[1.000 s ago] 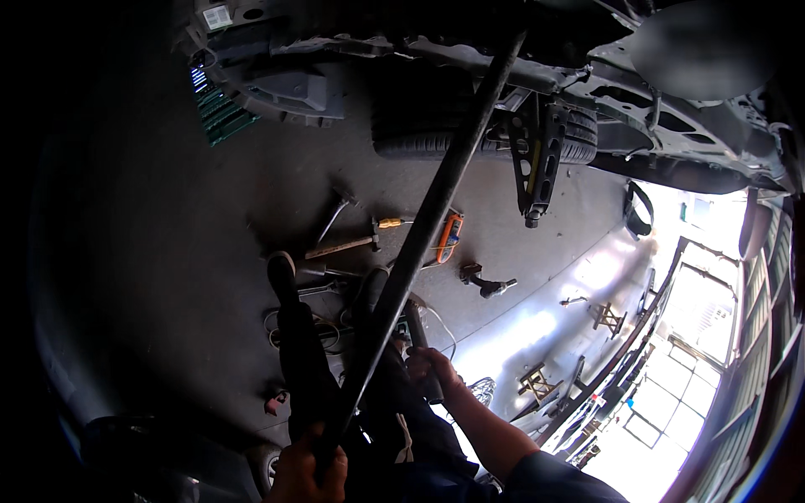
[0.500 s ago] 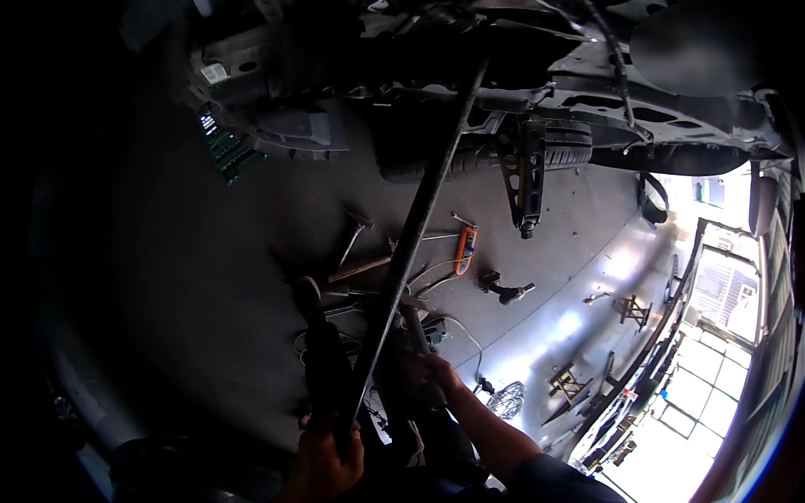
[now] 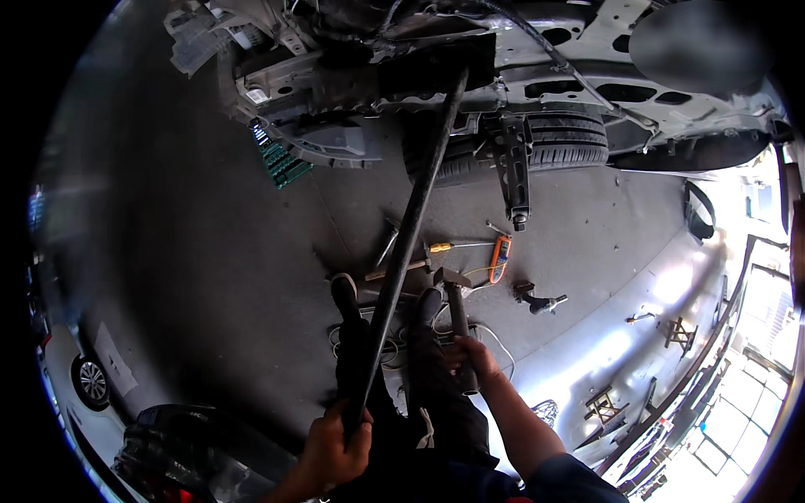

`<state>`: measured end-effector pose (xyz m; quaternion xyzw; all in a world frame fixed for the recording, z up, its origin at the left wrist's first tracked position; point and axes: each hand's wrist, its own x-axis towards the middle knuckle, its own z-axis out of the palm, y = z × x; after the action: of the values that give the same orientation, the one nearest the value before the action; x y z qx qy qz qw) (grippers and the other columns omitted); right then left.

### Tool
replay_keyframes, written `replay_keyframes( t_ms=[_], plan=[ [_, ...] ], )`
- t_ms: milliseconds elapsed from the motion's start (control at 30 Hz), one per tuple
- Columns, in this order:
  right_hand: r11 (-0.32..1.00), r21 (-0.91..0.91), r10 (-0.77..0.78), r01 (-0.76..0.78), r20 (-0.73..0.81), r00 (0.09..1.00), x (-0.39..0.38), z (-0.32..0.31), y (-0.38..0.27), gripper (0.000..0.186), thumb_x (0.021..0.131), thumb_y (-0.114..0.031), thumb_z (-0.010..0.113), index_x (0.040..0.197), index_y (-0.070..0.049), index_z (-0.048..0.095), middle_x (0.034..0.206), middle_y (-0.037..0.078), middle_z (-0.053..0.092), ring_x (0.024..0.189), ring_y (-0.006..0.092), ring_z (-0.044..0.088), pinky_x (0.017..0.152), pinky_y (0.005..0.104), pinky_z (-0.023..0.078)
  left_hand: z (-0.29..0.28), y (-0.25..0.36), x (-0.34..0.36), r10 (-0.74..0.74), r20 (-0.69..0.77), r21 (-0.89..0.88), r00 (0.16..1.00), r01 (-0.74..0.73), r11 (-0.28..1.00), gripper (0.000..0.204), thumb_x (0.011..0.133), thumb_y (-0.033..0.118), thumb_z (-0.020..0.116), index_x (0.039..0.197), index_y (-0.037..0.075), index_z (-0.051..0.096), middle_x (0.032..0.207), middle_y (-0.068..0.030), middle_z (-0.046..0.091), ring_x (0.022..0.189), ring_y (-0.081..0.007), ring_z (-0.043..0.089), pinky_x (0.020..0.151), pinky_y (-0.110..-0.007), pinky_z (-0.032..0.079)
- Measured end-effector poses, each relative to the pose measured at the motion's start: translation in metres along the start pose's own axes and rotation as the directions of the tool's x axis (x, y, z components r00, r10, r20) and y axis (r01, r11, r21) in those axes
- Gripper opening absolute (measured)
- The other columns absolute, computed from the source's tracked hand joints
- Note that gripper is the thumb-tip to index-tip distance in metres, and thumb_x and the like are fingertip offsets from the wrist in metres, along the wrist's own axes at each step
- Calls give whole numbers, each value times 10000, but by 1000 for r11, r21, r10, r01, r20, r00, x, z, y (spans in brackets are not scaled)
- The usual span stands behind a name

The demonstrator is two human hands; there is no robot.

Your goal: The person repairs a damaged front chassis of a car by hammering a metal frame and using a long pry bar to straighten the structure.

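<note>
My left hand (image 3: 337, 446) is wrapped round the lower end of a long dark metal bar (image 3: 409, 225). From there the bar slants up and away. Its far end meets a dark opening in the stripped car body (image 3: 549, 90); how far it reaches in is hidden. My right hand (image 3: 475, 355) grips a hammer (image 3: 458, 312) by its handle, head upward, right of the bar and apart from it. Below the body a black perforated metal arm (image 3: 513, 176) hangs in front of a tyre (image 3: 558, 141).
On the floor near my shoes lie an orange handheld meter (image 3: 501, 258), a yellow-handled screwdriver (image 3: 441, 247), a second hammer (image 3: 396, 270), a dark tool (image 3: 539, 300) and cables. A green tool case (image 3: 282, 164) sits far left. At near left is a dark bulky part (image 3: 180, 453).
The view has shifted and brightened. The hammer is raised slightly and now shows clearly in my right hand. My left hand keeps its hold on the bar.
</note>
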<state>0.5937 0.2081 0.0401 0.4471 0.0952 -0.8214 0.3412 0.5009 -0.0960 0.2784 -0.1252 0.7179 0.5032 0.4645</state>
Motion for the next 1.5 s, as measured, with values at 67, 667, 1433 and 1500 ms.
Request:
replay_keyframes(
  t_ms=[67, 667, 1433, 1500],
  plan=[
    [999, 37, 0, 0, -6, 1000, -5, -10, -6, 210, 1009, -277, 546, 862, -134, 501, 688, -57, 416, 590, 70, 425, 589, 273, 439, 10, 4, -7, -1, -13, -5, 1000, 1, 1000, 48, 940, 42, 552, 951, 6, 581, 648, -1, 574, 559, -60, 538, 505, -267, 419],
    [993, -97, -75, 61, -139, 987, -44, -22, -13, 305, 1002, -306, 548, 749, -163, 457, 620, -33, 403, 578, 132, 450, 565, 323, 450, 26, 4, -7, -35, 39, -237, 999, 44, 970, 86, 936, 78, 526, 984, 14, 557, 628, 23, 516, 525, -44, 484, 491, -243, 412],
    [963, 248, -99, -105, 686, 721, -64, 158, -83, 288, 1014, -199, 582, 1223, -1, 571, 783, -37, 476, 585, 36, 465, 496, 214, 422, 65, -25, -76, 229, -343, 492, 911, -33, 870, 170, 896, 89, 644, 993, -5, 540, 698, -140, 627, 595, -232, 679, 540, -349, 507],
    [974, 222, -175, 44, 616, 768, -62, 112, -75, 306, 1014, -206, 589, 1238, -2, 547, 772, -31, 468, 565, 37, 446, 484, 213, 415, 67, -24, -73, 226, -355, 405, 907, -69, 912, 128, 926, 87, 607, 972, -7, 534, 679, -157, 609, 576, -260, 674, 524, -362, 489]
  ],
)
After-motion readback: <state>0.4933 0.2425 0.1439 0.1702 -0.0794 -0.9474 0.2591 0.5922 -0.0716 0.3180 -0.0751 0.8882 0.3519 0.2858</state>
